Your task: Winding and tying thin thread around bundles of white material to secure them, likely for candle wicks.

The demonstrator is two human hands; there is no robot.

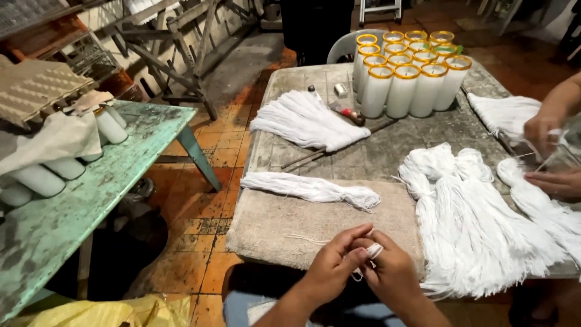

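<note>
**wickfan:** Pinching a small bunch of white string (374,251) between both sets of fingers right now. The left hand (330,266) and right hand (394,274) meet at the near edge of the tabletop (387,145), both clenched on that little loop of strands, held just above the burlap mat (315,221).

**tallowtom:** What could go sideways there?

**wickfan:** I'd guess tangling. A loose strand (305,238) trails across the mat toward the hands, and the big pile of white string (478,230) sits just beside the right hand, fringe hanging over the near edge. Snag that and the whole heap might slide off. The bundle in the fingers is thin too, so a slack grip could let it unravel.

**tallowtom:** And the rest of the place?

**wickfan:** Rough grey slab top, pretty worn. A smaller skein (311,188) lies on the mat's far side, a fanned bunch (305,121) beyond it, and a cluster of white glass candles with yellow rims (408,72) at the far edge. Another person's hands (548,154) work string at the right edge. To the left stands a chipped green table (91,200) with more candles lying under cloth. Orange tile floor (209,206), dim workshop with wooden frames in the back.
</note>
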